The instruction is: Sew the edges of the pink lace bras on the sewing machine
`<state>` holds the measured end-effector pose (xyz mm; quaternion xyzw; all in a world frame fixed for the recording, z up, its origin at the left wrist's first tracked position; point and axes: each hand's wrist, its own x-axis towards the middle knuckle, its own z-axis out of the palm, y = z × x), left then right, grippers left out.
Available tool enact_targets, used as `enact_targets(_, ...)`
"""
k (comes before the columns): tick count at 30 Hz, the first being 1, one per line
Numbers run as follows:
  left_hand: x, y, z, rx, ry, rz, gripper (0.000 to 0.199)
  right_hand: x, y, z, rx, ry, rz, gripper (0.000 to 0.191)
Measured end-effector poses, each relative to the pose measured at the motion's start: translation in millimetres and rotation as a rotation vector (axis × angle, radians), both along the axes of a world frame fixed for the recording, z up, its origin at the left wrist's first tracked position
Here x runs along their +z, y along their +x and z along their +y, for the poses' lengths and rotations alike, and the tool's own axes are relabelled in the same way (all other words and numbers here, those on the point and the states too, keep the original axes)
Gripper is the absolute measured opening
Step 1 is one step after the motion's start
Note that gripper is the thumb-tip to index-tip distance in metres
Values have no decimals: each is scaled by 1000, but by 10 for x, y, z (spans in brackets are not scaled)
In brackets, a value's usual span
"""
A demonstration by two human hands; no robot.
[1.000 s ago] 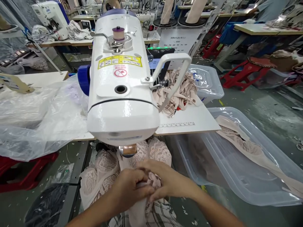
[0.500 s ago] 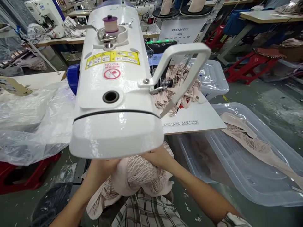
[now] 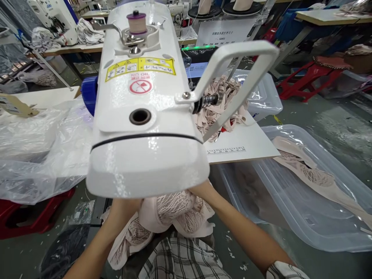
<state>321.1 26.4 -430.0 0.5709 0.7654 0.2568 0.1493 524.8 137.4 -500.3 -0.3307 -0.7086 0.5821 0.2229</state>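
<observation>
A white sewing machine head (image 3: 145, 155) fills the centre and covers the fingers of both hands. Below its lower edge, my left hand (image 3: 127, 206) shows only its back and wrist, at the left side of a beige lace garment (image 3: 174, 211). My right hand (image 3: 202, 190) reaches under the machine from the right, just above the garment's right part. The garment hangs in folds over the lap. What the fingers of either hand hold is hidden.
On the table (image 3: 247, 149) right of the machine lies a pile of beige straps (image 3: 221, 100). A clear plastic bin (image 3: 314, 217) holds another beige garment (image 3: 316, 176). Plastic bags (image 3: 43, 135) cover the left side. A red stool (image 3: 316, 77) stands at the back right.
My right hand has moved further under the machine head, so less of it shows. The machine appears slightly shifted right in view. The garment has shifted a little.
</observation>
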Motion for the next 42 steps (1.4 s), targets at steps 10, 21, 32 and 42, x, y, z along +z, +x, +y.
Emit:
enact_targets(10,-8,-120,-36,-17,42,17,21,-591,339,-502,467,-589,102,49)
enact_targets(21,-72,-120,-68,85,-59,-4,35,-856,633,-647,51,-931,329,38)
enact_targets(32,200,432,-474,-371,476,102,25,176,867,-441,390,-275,244,43)
enact_targets(42,211,405,-332,-533,-192,-63,39,788,427,-419,520,304,-85,26)
